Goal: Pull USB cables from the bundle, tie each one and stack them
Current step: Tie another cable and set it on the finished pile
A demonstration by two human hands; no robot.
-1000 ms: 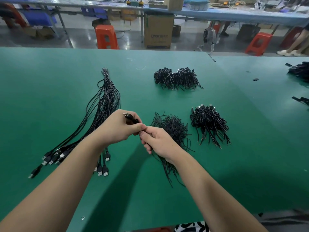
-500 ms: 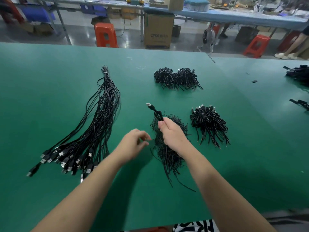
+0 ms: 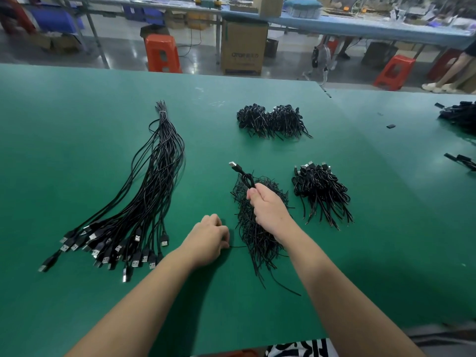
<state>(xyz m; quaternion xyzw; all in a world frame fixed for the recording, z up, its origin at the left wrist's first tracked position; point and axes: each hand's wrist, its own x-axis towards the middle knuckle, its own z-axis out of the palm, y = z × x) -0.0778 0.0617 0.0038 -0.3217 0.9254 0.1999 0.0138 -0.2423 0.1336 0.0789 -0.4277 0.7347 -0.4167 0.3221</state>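
Gripping a folded black USB cable (image 3: 242,173) in our right hand (image 3: 268,208), we hold it above the loose heap of thin black tie wires (image 3: 257,228), its silver plug pointing up and away to the left. Our left hand (image 3: 210,238) rests on the green table mat (image 3: 77,124) just left of that heap, fingers curled; it seems to pinch one thin black wire (image 3: 238,246) at the heap's edge, though the grip itself is hidden. To the left lies the long bundle of untied black USB cables (image 3: 152,197), plugs fanned toward us. Right of the heap sits a stack of tied cables (image 3: 320,191), and farther back a larger pile of tied cables (image 3: 270,121). Beyond the table stand an orange plastic stool (image 3: 162,54) and a brown cardboard box (image 3: 243,47).
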